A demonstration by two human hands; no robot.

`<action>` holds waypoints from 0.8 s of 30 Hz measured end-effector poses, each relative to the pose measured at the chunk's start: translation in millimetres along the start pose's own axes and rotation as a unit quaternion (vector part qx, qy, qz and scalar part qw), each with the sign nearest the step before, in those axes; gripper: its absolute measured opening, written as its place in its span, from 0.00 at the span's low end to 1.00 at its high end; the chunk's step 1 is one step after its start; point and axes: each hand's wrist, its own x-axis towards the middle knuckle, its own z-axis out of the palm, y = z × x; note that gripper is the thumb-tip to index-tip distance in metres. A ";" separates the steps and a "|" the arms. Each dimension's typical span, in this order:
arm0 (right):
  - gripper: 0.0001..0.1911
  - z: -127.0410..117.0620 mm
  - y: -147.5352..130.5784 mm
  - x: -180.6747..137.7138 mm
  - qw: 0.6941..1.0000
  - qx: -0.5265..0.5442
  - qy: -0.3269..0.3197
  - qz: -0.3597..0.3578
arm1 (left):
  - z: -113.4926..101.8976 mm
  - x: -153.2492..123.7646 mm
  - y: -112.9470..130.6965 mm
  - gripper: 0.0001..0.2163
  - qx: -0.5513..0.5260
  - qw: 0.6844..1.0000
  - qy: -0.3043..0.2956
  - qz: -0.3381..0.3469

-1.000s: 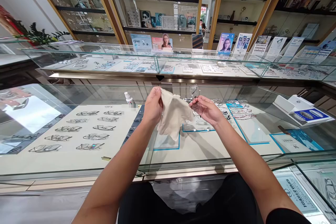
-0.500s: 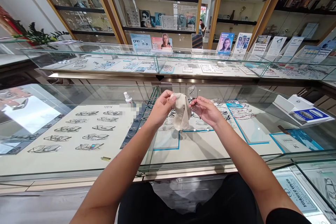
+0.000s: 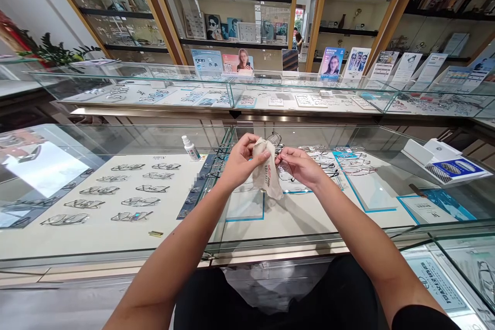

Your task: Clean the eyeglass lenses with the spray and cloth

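Observation:
My left hand (image 3: 242, 162) pinches a cream cleaning cloth (image 3: 266, 175) that hangs down from its fingers. My right hand (image 3: 301, 166) holds a pair of thin-framed glasses (image 3: 280, 157) by the frame, just right of the cloth. The cloth is pressed against one lens of the glasses. Both hands are held close together above the glass counter top (image 3: 116, 139).
A small white spray bottle (image 3: 190, 148) stands on the counter left of my hands. Rows of spectacle frames (image 3: 127, 185) lie on trays under the glass. A white box with a blue card (image 3: 444, 162) sits at the right. A second display counter (image 3: 232, 90) and shelves stand behind.
My left hand moved right and gathered the spread cloth into a bunch. It now meets the glasses in my right hand, which have tilted lower.

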 end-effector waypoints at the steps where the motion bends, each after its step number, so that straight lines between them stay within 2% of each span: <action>1: 0.18 1.1 -0.1 -0.4 1.000 -0.003 -0.005 0.001 | -0.1 0.1 -0.8 0.21 0.014 1.000 0.006 0.014; 5: 0.20 4.5 0.9 -1.8 0.999 -0.009 -0.034 0.007 | -0.3 0.1 -1.1 0.19 0.048 0.997 0.015 0.052; 11: 0.20 5.4 2.9 -2.3 0.998 -0.013 -0.054 0.015 | 2.0 -1.6 2.5 0.18 0.078 0.994 0.022 0.074; 21: 0.20 6.7 2.1 -2.0 0.998 -0.008 -0.054 0.019 | 6.5 -4.4 0.8 0.18 0.083 0.992 0.060 0.077; 24: 0.20 6.0 1.8 -2.3 0.998 -0.014 -0.057 0.023 | 7.4 -4.3 -3.2 0.22 0.077 0.991 0.078 0.071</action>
